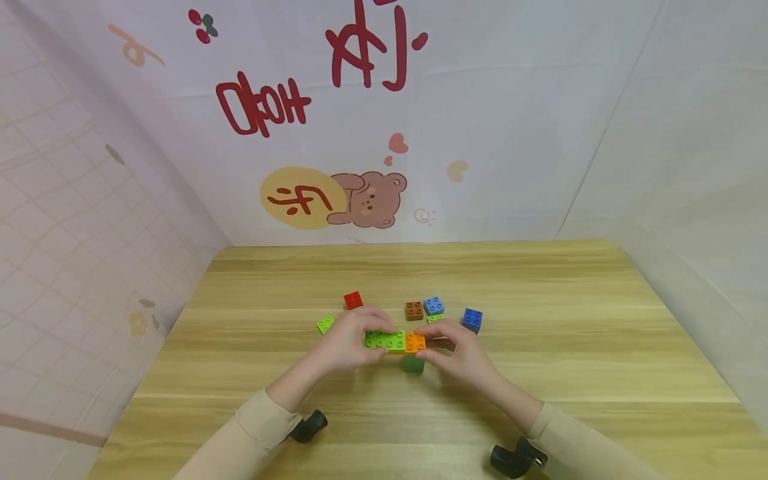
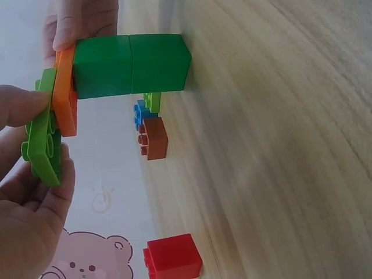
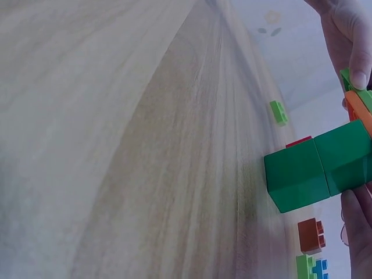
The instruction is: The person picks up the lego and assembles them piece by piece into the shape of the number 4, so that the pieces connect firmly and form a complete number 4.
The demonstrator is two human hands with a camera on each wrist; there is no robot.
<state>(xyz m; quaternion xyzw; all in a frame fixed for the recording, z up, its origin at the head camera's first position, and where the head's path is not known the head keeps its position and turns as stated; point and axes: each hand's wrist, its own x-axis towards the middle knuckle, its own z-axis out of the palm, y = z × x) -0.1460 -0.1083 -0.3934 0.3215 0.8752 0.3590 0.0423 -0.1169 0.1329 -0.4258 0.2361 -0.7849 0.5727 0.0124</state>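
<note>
My left hand (image 1: 348, 341) pinches a long light green toy brick (image 1: 385, 341) between thumb and fingers. That brick lies over part of an orange brick (image 1: 415, 343) and sticks out past its left end; in the left wrist view it looks slightly tilted. Beneath the orange brick stand two dark green bricks (image 2: 104, 67), stacked upright on the table. With thumb and fingertips my right hand (image 1: 465, 357) holds the orange brick's right end at the top of the stack. Whether the light green brick's studs are fully joined is hidden.
Behind the hands lie a red brick (image 1: 353, 301), a brown brick (image 1: 414, 311), a light blue brick (image 1: 434, 306) and a dark blue brick (image 1: 473, 320). Small light green bricks (image 1: 326, 325) lie left and right. A wooden table (image 1: 540, 280) meets a printed cloth wall (image 1: 510, 133).
</note>
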